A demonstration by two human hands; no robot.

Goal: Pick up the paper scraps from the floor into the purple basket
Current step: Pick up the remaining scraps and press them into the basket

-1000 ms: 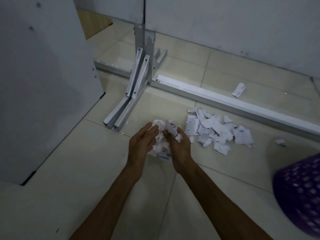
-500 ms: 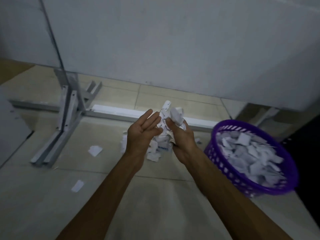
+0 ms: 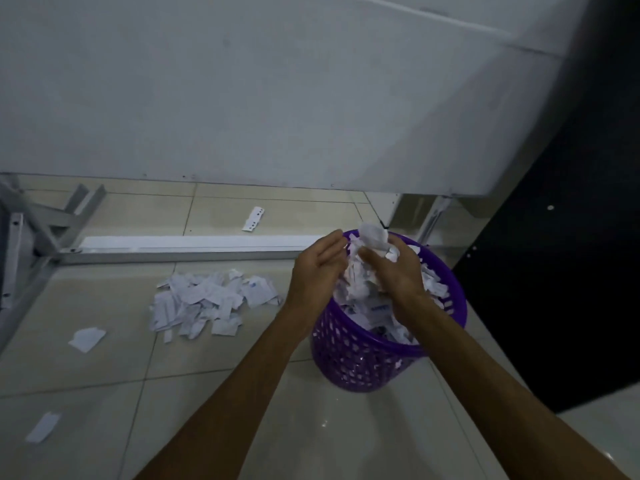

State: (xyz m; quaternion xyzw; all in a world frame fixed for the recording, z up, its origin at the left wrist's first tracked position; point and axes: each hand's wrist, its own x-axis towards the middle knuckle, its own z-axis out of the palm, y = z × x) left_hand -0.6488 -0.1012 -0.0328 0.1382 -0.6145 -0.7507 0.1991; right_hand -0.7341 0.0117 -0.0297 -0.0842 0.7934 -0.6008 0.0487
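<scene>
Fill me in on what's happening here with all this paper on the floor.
A person is clearing torn paper off the tiled floor. Both hands, left hand and right hand, hold a bundle of scraps between them right above the purple basket, which already has paper in it. A sizeable pile of scraps lies on the floor to the left of the basket, with a few loose pieces scattered farther out.

Both bare forearms extend from the near edge toward the far right, the left hand [image 3: 317, 271] and the right hand [image 3: 398, 275] facing palm to palm close together, fingers curled inward and clamping a bunch of paper scraps [image 3: 363, 268] between them.
</scene>
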